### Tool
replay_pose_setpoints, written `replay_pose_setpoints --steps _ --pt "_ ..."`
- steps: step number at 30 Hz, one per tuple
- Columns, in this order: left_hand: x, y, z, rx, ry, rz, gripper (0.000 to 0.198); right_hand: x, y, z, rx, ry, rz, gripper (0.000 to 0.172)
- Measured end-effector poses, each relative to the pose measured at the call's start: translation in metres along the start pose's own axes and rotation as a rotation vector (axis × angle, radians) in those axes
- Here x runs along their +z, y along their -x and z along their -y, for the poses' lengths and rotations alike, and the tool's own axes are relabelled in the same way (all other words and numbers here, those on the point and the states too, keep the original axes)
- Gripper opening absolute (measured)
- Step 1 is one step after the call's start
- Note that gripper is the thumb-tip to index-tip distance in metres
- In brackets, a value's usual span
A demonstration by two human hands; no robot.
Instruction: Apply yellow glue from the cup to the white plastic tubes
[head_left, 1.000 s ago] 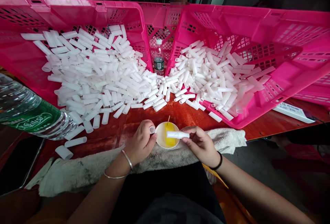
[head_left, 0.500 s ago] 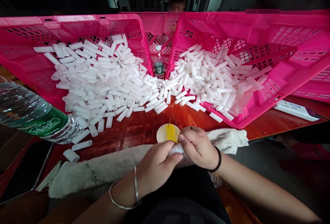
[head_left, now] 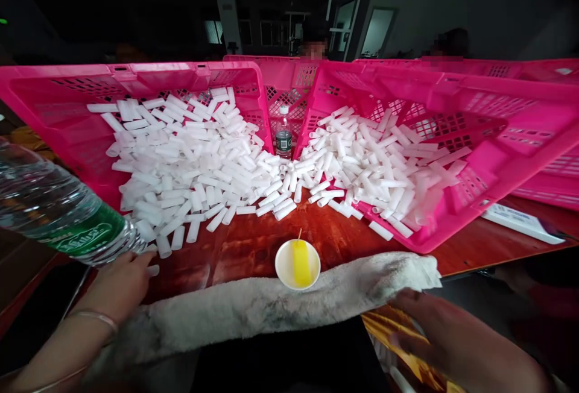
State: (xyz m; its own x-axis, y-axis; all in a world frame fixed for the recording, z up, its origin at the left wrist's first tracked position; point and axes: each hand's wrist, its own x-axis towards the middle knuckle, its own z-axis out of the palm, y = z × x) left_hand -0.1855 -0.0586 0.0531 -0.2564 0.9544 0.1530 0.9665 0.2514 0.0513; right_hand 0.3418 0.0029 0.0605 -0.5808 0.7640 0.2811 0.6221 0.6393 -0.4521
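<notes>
My left hand (head_left: pixel 118 284) reaches out to the left, beside a lying water bottle (head_left: pixel 54 212). Its fingertips pinch a loose white tube (head_left: pixel 152 270) on the red-brown table (head_left: pixel 244 242). My right hand (head_left: pixel 434 326) hangs low at the right, below the table's edge, over a yellow-orange bag (head_left: pixel 398 336). It is blurred, and its fingers look stretched out with nothing in them. Between the hands a small white bowl (head_left: pixel 297 264) of yellow paste with a thin stick in it stands at the edge of a grey-white towel (head_left: pixel 253 308).
Two pink crates, one on the left (head_left: pixel 58 103) and one on the right (head_left: pixel 497 122), lie tilted toward me and spill several white tubes (head_left: pixel 199 170) onto the table. A small bottle (head_left: pixel 283 135) stands between them. A white box (head_left: pixel 520 221) lies far right. People sit behind the crates.
Both hands held a tube together in front of the bowl. They have since parted: the left went out to the loose tubes at the left, the right dropped to the bag. My view tilted upward.
</notes>
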Motion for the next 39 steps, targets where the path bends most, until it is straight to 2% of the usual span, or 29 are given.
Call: replay_pose_setpoints --steps 1,2,4,7,8,10,13,15,17,20,22,26,28,31,33,36,39 --pt "0.007 -0.005 0.018 0.019 -0.028 0.024 0.026 0.006 -0.022 -0.005 -0.012 0.027 0.064 0.007" --pt "0.013 -0.008 0.028 0.043 -0.05 0.055 0.027 0.013 -0.049 -0.009 -0.007 0.053 0.058 0.011" --pt "0.016 -0.011 0.029 0.1 -0.034 0.104 0.028 0.03 -0.11 -0.018 0.035 0.109 -0.036 0.027" --pt "0.009 -0.01 -0.002 0.16 0.031 0.115 0.026 0.054 -0.187 -0.032 0.041 0.108 -0.101 0.026" --pt "0.006 -0.01 -0.016 0.182 0.065 0.106 0.025 0.06 -0.202 -0.036 0.032 0.096 -0.103 0.025" --pt "0.003 -0.008 -0.043 0.206 0.161 0.1 0.024 0.065 -0.215 -0.042 0.005 0.064 -0.097 0.02" --pt "0.002 0.0 -0.076 0.189 0.342 0.136 0.027 0.059 -0.197 -0.044 -0.022 0.027 -0.1 0.006" --pt "0.005 0.007 -0.094 0.207 0.44 0.131 0.03 0.054 -0.17 -0.038 -0.028 -0.09 -0.11 0.014" --pt "0.008 0.013 -0.11 0.247 0.508 0.129 0.028 0.053 -0.141 -0.028 -0.045 -0.309 -0.067 0.016" --pt "0.016 0.017 -0.138 0.279 0.574 0.173 0.019 0.064 -0.111 -0.012 -0.092 -0.532 0.037 0.021" --pt "0.023 0.016 -0.158 0.323 0.637 0.185 0.019 0.078 -0.105 -0.005 -0.131 -0.494 0.008 0.025" --pt "0.039 0.01 -0.189 0.419 0.768 0.194 0.05 0.096 -0.109 0.0 -0.268 -0.278 -0.052 0.019" --pt "0.046 0.008 -0.198 0.421 0.79 0.193 0.058 0.097 -0.111 -0.001 -0.322 -0.224 -0.012 0.021" --pt "0.053 0.007 -0.204 0.379 0.806 0.195 0.072 0.093 -0.11 -0.002 -0.328 -0.297 0.051 0.018" --pt "0.055 0.007 -0.204 0.364 0.815 0.192 0.076 0.091 -0.108 -0.003 -0.247 -0.359 0.029 0.021" --pt "0.057 0.007 -0.203 0.373 0.826 0.174 0.072 0.088 -0.106 -0.004 -0.162 -0.347 0.017 0.019" --pt "0.058 0.008 -0.203 0.365 0.837 0.168 0.069 0.084 -0.105 -0.006 -0.297 -0.267 0.113 0.015"
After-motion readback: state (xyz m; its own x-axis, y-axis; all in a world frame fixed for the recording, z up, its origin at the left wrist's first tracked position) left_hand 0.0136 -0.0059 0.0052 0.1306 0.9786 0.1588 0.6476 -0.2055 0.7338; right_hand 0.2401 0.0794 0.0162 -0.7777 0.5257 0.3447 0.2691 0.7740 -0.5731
